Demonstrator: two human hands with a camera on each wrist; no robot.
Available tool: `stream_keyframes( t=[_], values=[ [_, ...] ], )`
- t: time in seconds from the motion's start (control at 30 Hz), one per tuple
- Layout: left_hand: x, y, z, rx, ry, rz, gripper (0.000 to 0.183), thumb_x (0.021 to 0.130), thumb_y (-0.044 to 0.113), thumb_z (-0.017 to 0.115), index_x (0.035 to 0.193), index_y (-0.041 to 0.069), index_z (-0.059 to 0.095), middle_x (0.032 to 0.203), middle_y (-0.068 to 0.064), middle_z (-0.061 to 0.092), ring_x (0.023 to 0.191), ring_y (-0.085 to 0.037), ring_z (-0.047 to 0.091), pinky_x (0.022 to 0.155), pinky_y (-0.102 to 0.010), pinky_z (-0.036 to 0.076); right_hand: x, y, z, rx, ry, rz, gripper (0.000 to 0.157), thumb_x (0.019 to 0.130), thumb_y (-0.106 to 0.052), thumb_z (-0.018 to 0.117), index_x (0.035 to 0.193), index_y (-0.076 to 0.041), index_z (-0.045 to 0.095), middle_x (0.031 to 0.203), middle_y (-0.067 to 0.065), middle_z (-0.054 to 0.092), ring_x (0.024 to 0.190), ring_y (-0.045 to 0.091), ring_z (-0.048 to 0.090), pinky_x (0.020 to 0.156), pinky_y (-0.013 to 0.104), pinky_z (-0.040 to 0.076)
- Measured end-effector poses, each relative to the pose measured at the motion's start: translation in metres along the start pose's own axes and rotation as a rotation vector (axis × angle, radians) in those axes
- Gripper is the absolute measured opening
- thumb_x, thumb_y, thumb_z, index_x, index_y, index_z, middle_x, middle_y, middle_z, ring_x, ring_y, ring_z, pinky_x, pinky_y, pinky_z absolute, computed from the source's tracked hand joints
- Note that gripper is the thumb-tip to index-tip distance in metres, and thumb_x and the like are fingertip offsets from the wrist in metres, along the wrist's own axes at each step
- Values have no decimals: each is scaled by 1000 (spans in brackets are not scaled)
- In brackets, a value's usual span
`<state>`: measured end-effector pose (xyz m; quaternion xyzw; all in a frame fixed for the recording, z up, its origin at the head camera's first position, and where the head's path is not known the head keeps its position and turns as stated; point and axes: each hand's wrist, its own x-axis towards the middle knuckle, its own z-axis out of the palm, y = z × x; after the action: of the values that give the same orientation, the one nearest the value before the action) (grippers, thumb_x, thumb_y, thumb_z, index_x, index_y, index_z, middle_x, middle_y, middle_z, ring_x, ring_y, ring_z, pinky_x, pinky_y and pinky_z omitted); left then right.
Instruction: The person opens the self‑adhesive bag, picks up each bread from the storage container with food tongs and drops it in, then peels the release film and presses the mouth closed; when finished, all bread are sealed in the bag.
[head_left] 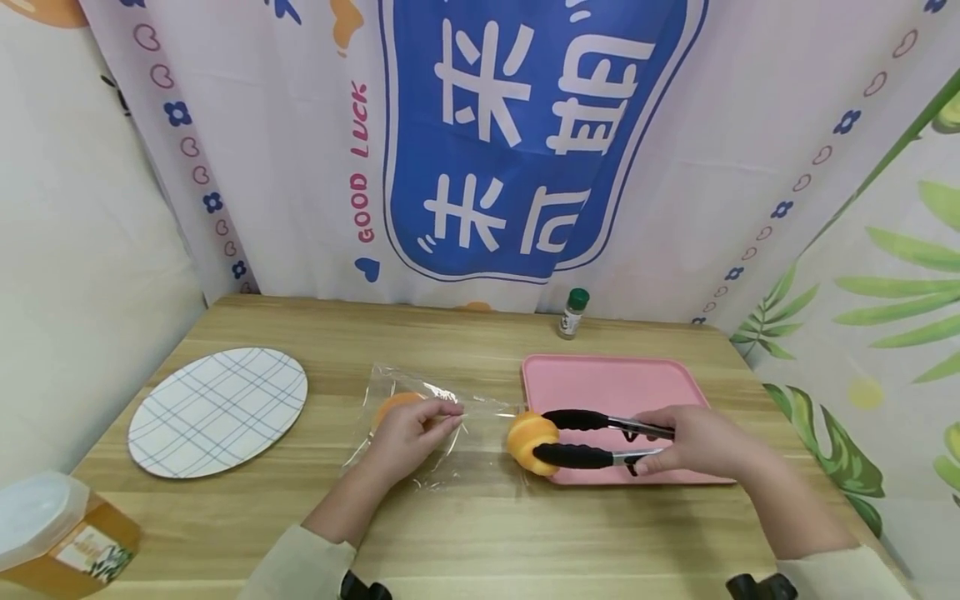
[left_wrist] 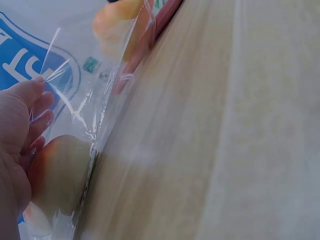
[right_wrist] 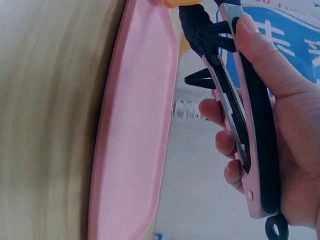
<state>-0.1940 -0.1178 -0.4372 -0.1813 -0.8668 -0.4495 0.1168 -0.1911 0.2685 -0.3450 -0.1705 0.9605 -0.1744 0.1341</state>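
Observation:
My left hand [head_left: 408, 437] pinches the upper edge of a clear plastic bag [head_left: 476, 454], lifting the film. Inside that bag lies a round orange-brown bread roll [left_wrist: 62, 175], partly behind the hand in the head view. My right hand [head_left: 705, 442] grips metal kitchen tongs [head_left: 576, 456] with black tips, its thumb and fingers on opposite arms. Between the tips is a second, ridged yellow-orange bread roll [head_left: 525, 435], at the bag's right end and over the near left corner of a pink tray [head_left: 615, 383]. Whether this roll is inside the bag's mouth, I cannot tell.
An oval checked plate or board [head_left: 217, 412] lies on the wooden table [head_left: 480, 550] at left. A lidded tub of amber contents [head_left: 93, 542] stands at the near left. Behind the tray is a small green-capped bottle [head_left: 572, 315], close to the hanging cloth [head_left: 300, 208].

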Motion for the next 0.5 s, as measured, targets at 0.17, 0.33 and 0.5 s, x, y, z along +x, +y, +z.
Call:
stream_keyframes(
  t=[0.17,0.33,0.5],
  values=[
    [0,1,0,0,-6,-14,14,89,17,72,101,10,75,105,-2,76,82,-9,61,70,-20,51,12,-15,2,-14,7,17,79,67,-57,83,127,-9,65,118,6,71,108,26,65,92,50,54],
    [-1,0,0,10,-3,-16,14,90,18,71,101,12,75,106,-1,75,81,-8,60,69,-20,51,19,-27,6,-98,46,-3,81,66,-59,82,127,-10,65,119,6,71,112,30,65,93,52,53],
    [-1,0,0,35,8,1,12,90,19,70,100,13,75,105,0,76,78,-7,59,67,-20,50,23,-35,17,-121,77,-15,79,66,-57,83,128,-12,65,119,6,71,114,29,64,95,51,52]
  ],
)
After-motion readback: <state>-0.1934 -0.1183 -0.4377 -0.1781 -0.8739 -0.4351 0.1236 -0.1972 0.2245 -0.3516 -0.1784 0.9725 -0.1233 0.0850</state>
